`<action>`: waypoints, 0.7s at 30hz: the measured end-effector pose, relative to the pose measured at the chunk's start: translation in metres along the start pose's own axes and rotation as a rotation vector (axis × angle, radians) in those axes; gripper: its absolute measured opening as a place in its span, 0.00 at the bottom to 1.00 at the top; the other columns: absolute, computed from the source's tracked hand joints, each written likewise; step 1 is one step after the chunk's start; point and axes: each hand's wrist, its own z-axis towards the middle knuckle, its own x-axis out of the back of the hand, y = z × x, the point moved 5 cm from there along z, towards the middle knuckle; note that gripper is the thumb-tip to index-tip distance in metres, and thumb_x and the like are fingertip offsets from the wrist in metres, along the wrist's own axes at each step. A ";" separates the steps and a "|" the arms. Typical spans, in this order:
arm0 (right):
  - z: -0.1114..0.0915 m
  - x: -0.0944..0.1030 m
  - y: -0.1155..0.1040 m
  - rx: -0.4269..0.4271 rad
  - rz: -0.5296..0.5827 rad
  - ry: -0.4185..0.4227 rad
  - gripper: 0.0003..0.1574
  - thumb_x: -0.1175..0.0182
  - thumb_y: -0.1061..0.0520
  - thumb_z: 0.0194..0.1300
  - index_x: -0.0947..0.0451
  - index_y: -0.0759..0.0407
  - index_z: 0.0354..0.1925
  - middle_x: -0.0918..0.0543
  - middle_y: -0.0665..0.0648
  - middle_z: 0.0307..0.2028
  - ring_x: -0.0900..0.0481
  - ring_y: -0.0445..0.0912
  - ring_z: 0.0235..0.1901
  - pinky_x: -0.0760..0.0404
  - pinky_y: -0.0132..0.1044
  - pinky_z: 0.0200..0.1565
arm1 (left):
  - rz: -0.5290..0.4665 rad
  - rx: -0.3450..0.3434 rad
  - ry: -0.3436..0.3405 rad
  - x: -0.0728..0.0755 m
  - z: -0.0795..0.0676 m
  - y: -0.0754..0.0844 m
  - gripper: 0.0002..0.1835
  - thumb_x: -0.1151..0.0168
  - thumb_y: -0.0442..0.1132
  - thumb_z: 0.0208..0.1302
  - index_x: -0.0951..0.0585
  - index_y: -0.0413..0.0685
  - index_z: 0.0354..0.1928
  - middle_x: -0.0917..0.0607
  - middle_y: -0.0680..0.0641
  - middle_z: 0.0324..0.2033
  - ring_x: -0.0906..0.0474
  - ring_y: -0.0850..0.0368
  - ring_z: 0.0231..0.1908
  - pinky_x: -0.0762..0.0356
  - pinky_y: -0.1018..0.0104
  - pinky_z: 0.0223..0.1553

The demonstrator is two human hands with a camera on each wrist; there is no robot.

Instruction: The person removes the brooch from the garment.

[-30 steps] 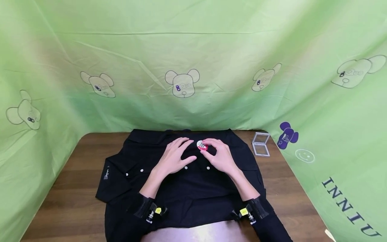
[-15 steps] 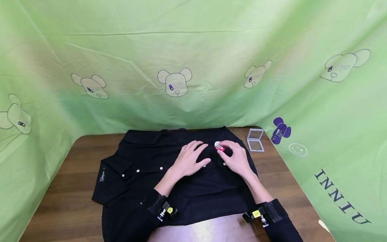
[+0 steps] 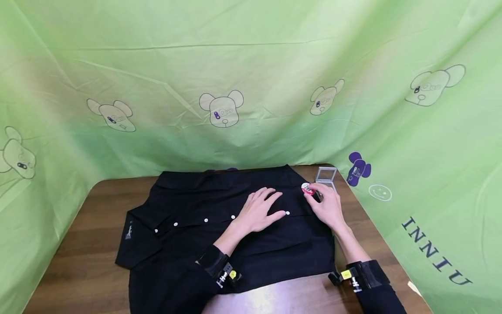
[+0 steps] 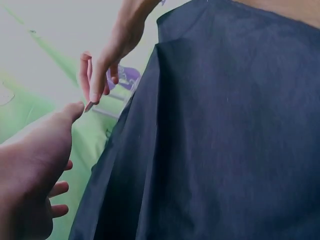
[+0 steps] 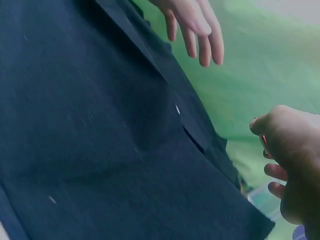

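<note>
A black shirt (image 3: 282, 253) with white buttons lies spread on its side across the table, its collar to the left. Thumb and fingertips of my right hand (image 3: 328, 207) pinch a small round red-and-white badge (image 3: 307, 188) above the shirt's far right part. In the right wrist view the badge (image 5: 265, 144) shows only as a thin red edge. My left hand (image 3: 256, 213) hovers over the middle of the shirt with fingers spread and nothing in them. Just behind the right hand, a clear hinged case (image 3: 326, 174) stands open, its lower half partly hidden by the fingers.
The brown wooden table (image 3: 78, 244) shows to the left and right of the shirt. A green printed curtain (image 3: 164, 100) rises along the table's back and sides. Each wrist carries a strapped-on camera.
The right hand has carried the badge rightward, from over the shirt's middle to near the clear case. The left hand has followed to the right, still spread. The head view has shifted slightly.
</note>
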 end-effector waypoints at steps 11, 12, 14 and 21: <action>-0.002 0.016 0.036 -0.096 -0.062 0.056 0.17 0.23 0.62 0.53 0.10 0.66 0.42 0.11 0.67 0.43 0.17 0.62 0.42 0.26 0.57 0.43 | 0.004 -0.021 -0.035 -0.011 0.007 0.019 0.36 0.50 0.68 0.73 0.28 0.59 0.75 0.29 0.48 0.71 0.40 0.45 0.72 0.38 0.46 0.69; -0.002 0.017 0.040 -0.109 -0.068 0.060 0.17 0.24 0.62 0.53 0.10 0.67 0.42 0.11 0.68 0.44 0.17 0.63 0.43 0.26 0.58 0.44 | 0.001 -0.023 -0.035 -0.011 0.008 0.020 0.36 0.50 0.68 0.73 0.28 0.59 0.75 0.29 0.48 0.71 0.40 0.44 0.72 0.38 0.46 0.69; -0.003 0.019 0.046 -0.133 -0.081 0.067 0.16 0.25 0.63 0.54 0.10 0.67 0.43 0.12 0.69 0.44 0.17 0.63 0.43 0.26 0.58 0.44 | -0.003 -0.028 -0.038 -0.012 0.008 0.021 0.36 0.50 0.68 0.73 0.28 0.59 0.75 0.29 0.47 0.71 0.40 0.44 0.72 0.38 0.45 0.69; -0.001 0.023 0.064 -0.204 -0.123 0.054 0.17 0.27 0.62 0.57 0.11 0.69 0.45 0.12 0.70 0.45 0.17 0.63 0.44 0.24 0.59 0.45 | 0.001 -0.041 -0.038 -0.014 0.010 0.025 0.36 0.51 0.68 0.74 0.28 0.59 0.75 0.29 0.46 0.71 0.40 0.43 0.71 0.37 0.45 0.68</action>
